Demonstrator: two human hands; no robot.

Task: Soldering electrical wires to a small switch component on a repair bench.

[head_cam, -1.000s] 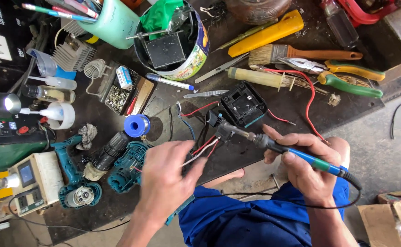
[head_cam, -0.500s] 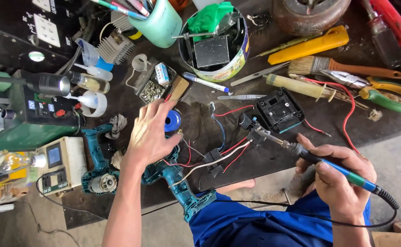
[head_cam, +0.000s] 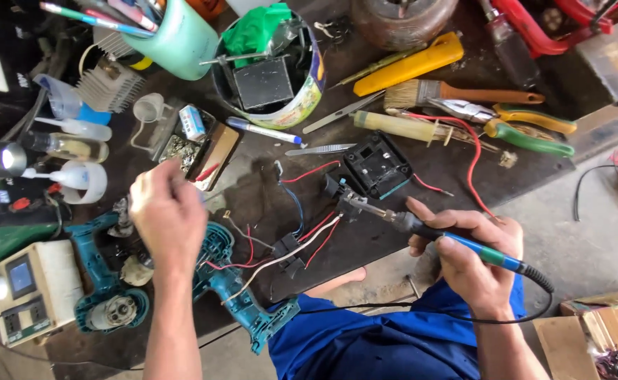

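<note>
Since half a second earlier, the left hand (head_cam: 164, 214) had drawn back from the blue spool toward the nine o'clock side of the bench; the spool itself was now hidden behind that hand, and its fingers were curled together, though whether they pinched anything could not be told. Nearest the viewer, at six o'clock, lay blue-clad legs (head_cam: 393, 345). Just above them, at four o'clock, the right hand (head_cam: 474, 260) was closed around the blue-green grip of a soldering iron (head_cam: 428, 232), its tip pointing toward ten o'clock at a small black part (head_cam: 347, 200) among loose red, white and blue wires (head_cam: 302, 239). At seven o'clock lay the teal drill shell (head_cam: 235, 288), opened, with its motor (head_cam: 111, 313) exposed. Just past centre sat a black battery connector block (head_cam: 378, 165). Farther off, at twelve o'clock, stood a tin (head_cam: 281, 77) of oddments; at two o'clock lay a brush (head_cam: 464, 93) and green-handled pliers (head_cam: 520, 119). Judged from this, disassembly was done and soldering was under way; the wires remained loose and the shell unclosed.
</note>
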